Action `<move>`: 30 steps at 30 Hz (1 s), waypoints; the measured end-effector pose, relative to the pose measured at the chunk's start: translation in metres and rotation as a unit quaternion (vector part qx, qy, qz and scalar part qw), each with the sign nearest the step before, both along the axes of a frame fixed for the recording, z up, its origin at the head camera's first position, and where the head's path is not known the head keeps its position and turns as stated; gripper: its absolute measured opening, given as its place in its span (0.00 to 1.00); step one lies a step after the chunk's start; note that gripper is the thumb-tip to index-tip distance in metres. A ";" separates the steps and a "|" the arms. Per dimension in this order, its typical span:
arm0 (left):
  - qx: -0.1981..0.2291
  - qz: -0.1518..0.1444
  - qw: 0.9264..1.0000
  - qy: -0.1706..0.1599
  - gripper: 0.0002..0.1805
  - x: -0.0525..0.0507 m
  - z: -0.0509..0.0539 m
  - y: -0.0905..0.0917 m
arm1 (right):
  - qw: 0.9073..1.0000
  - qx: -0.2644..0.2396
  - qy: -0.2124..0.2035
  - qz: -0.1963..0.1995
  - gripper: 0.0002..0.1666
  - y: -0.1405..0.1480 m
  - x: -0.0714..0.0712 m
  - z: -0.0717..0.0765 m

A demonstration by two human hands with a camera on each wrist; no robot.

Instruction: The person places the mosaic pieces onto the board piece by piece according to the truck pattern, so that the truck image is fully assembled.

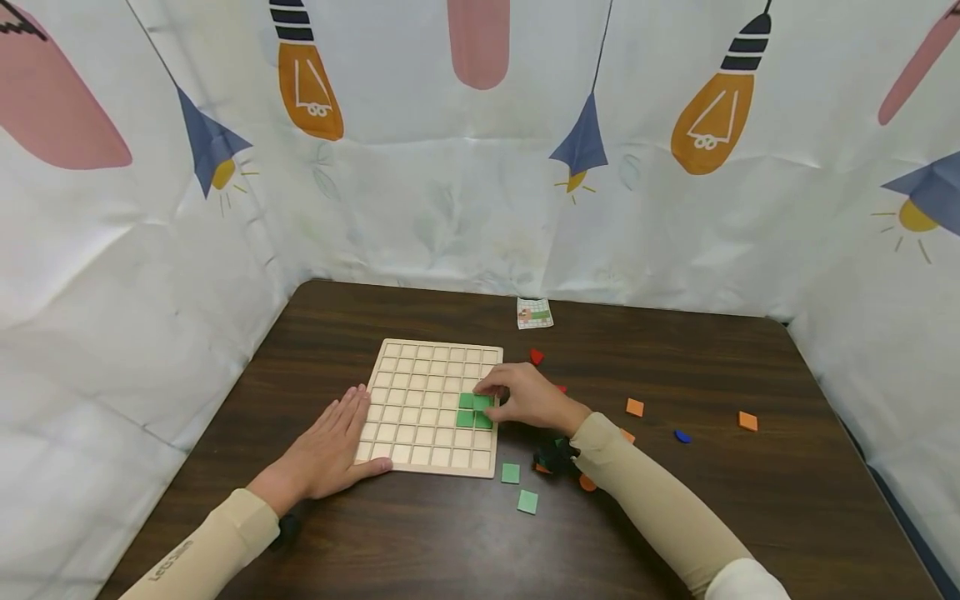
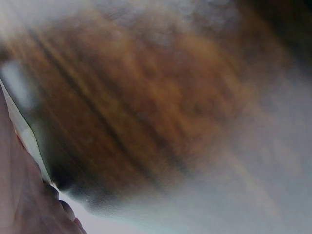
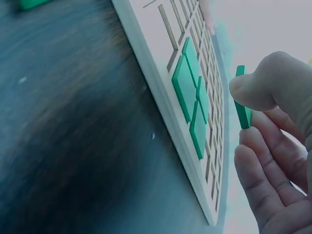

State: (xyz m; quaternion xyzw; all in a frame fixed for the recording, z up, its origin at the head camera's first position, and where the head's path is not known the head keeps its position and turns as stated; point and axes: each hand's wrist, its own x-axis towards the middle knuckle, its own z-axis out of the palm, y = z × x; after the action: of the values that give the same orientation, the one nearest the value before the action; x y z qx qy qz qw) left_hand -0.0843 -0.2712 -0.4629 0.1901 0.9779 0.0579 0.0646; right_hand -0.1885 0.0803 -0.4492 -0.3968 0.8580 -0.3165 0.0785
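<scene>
A pale wooden grid board lies on the dark table, with several green square tiles set in cells near its right edge. My left hand rests along the board's left edge, fingers straight and thumb at the near-left corner. Over the right side, my right hand pinches a green tile between thumb and fingers; the right wrist view shows it held on edge, apart from the tiles in the board. The left wrist view is mostly blurred, with part of the hand at its left.
Two light green tiles lie near the board's lower right corner. Orange pieces, a blue piece and red pieces are scattered to the right. A small printed card lies at the back edge. The right forearm covers some pieces.
</scene>
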 end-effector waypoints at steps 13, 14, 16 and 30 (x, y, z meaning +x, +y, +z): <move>-0.003 0.003 1.000 0.002 0.60 0.000 -0.003 -0.001 | 1.000 -0.003 -0.026 0.007 0.17 -0.021 -0.005 -0.001; -0.003 0.003 1.000 0.002 0.60 0.000 -0.002 -0.001 | 1.000 -0.004 -0.029 0.007 0.17 -0.022 -0.006 -0.001; -0.005 0.003 1.000 0.003 0.60 0.000 -0.002 0.000 | 1.000 -0.004 -0.028 0.009 0.17 -0.025 -0.007 -0.001; -0.009 0.005 1.000 0.004 0.61 0.000 -0.001 0.000 | 1.000 0.008 -0.008 0.013 0.17 -0.044 -0.010 -0.006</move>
State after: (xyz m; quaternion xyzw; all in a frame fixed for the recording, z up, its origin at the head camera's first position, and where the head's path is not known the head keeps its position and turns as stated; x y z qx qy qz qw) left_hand -0.0839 -0.2712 -0.4636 0.1847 0.9796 0.0490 0.0624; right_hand -0.1984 0.0362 -0.4552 -0.4043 0.8548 -0.3119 0.0926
